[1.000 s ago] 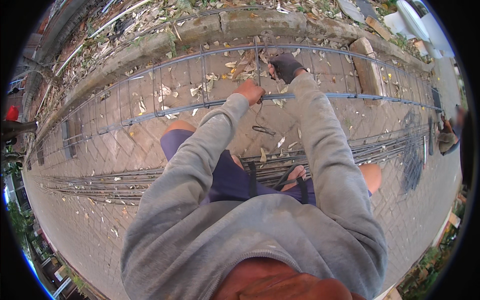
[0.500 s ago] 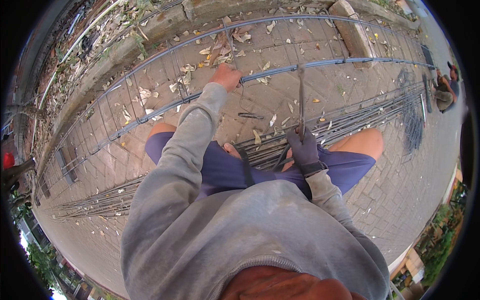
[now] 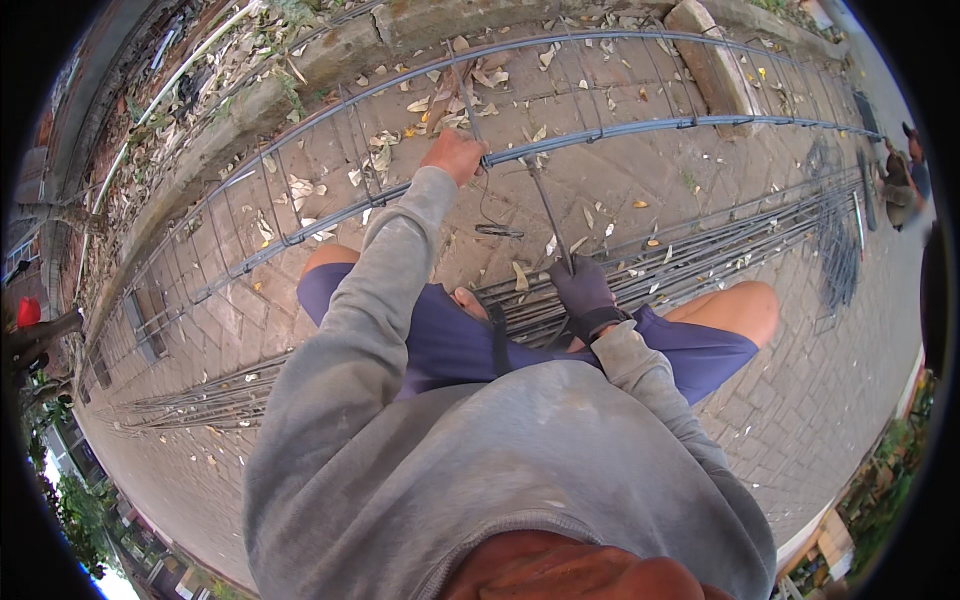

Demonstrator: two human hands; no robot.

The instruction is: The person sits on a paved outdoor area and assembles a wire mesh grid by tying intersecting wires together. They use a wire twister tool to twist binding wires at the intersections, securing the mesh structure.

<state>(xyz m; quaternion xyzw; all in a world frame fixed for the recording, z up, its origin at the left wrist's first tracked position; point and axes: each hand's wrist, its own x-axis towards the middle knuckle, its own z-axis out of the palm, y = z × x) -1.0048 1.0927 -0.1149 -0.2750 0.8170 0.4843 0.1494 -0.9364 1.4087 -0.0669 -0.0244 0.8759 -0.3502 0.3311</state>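
A long cage of steel reinforcing bars with thin cross stirrups curves across the ground ahead of me. My left hand, bare, is closed at a joint of its near bar and a stirrup; the fingers hide exactly what they pinch. A thin loop of tie wire hangs just below that joint. In my right hand, which wears a dark glove, I grip a slender metal rod tool. It slants up and left, its far end close to the near bar, right of my left hand.
Loose steel bars lie in a bundle by my legs, with more bars at the left. A tangle of wire rests at the right. A concrete block sits under the cage. Another person crouches at the far right.
The rod tool has swung from nearly upright to a left slant, its far end moving toward my left hand. My right hand shifted slightly left. My left hand stays at the same joint.
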